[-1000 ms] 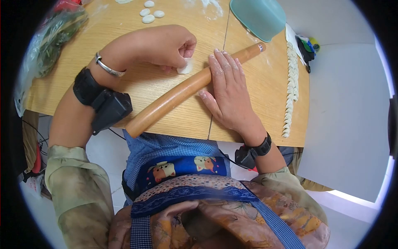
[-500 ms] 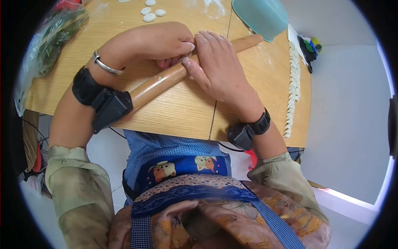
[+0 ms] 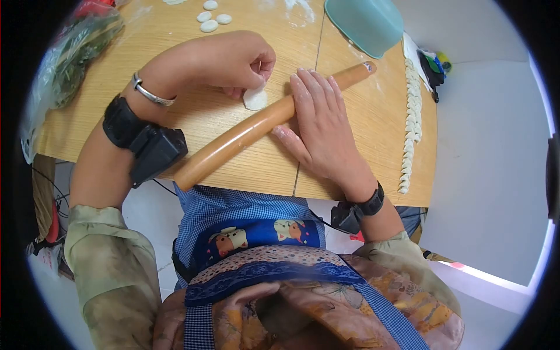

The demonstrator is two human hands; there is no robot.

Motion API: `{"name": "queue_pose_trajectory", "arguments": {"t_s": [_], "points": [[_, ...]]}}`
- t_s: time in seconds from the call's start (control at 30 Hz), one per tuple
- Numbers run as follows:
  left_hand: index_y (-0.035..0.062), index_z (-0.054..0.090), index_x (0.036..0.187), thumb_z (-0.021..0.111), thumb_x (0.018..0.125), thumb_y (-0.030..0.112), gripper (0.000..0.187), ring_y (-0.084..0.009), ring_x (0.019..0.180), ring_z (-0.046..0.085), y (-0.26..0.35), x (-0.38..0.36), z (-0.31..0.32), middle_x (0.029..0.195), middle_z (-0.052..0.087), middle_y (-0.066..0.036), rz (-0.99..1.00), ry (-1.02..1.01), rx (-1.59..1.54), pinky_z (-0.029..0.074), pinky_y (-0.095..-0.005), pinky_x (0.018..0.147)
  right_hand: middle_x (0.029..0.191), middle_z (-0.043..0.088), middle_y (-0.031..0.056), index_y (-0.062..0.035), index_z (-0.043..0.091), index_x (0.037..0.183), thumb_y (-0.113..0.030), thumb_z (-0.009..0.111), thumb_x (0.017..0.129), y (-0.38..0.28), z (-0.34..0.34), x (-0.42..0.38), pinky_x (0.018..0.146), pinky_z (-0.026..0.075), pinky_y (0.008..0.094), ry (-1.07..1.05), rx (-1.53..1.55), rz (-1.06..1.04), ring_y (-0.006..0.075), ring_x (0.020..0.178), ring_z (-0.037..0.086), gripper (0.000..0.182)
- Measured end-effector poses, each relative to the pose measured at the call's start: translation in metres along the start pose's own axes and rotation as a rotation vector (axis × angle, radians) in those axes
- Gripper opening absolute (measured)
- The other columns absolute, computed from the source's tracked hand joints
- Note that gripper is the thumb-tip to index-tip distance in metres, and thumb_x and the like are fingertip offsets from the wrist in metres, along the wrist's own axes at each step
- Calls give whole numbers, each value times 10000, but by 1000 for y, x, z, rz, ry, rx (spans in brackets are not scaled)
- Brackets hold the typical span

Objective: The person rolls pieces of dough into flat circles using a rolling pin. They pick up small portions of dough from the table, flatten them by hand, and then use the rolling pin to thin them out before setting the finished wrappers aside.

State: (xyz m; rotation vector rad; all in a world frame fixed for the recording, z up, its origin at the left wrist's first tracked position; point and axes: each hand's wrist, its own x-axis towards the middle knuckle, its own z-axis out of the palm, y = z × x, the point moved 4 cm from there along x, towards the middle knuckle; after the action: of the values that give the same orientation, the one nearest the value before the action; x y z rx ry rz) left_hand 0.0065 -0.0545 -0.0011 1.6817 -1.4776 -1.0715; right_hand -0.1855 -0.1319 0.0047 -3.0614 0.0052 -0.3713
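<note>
A thick wooden rolling pin (image 3: 245, 133) lies slantwise on the table, its near end at the front edge. My right hand (image 3: 324, 125) rests flat on its upper part, fingers stretched out and floured. Beyond the pin, my left hand (image 3: 248, 67) bends inward and pinches the edge of a small round dough wrapper (image 3: 255, 99). The wrapper sits against the far side of the pin. My left fingertips are partly hidden behind the hand.
Several flattened dough pieces (image 3: 214, 18) lie at the back of the wooden table (image 3: 361, 140). A teal basin (image 3: 367, 26) stands at the back right. Along the right edge runs a row of folded dumplings (image 3: 412, 125). Plastic bags with greens (image 3: 70, 64) lie at the left.
The rolling pin and my right hand have moved toward me, off the dough wrapper. The wrapper now shows beside the pin, with my left hand still at its edge.
</note>
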Motion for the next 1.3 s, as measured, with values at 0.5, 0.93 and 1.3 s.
{"name": "queue_pose_trajectory", "arguments": {"t_s": [0.5,0.93,1.3], "points": [[-26,641,839,634,945,114,175,-129,549,609,2,0,-1,659,644,-68,-30,-17,26,503,-269,528,1399,531,332,128,495,1386,-525,583,973,10,10,34,1192,297,572,72,62,-93,479,1344,463,777],[-4,631,878,632,928,103,118,-120,577,638,1,0,-1,704,653,-66,-29,-52,-37,517,-261,537,1466,476,314,103,447,1453,-521,599,969,2,1,4,1231,239,582,2,13,-21,467,1411,412,804],[-30,650,869,577,1011,190,272,-146,570,625,3,0,-4,668,635,-60,-49,-42,-29,513,-282,541,1428,511,294,107,494,1393,-535,601,962,14,11,42,1198,288,581,29,106,-95,465,1362,448,781]]}}
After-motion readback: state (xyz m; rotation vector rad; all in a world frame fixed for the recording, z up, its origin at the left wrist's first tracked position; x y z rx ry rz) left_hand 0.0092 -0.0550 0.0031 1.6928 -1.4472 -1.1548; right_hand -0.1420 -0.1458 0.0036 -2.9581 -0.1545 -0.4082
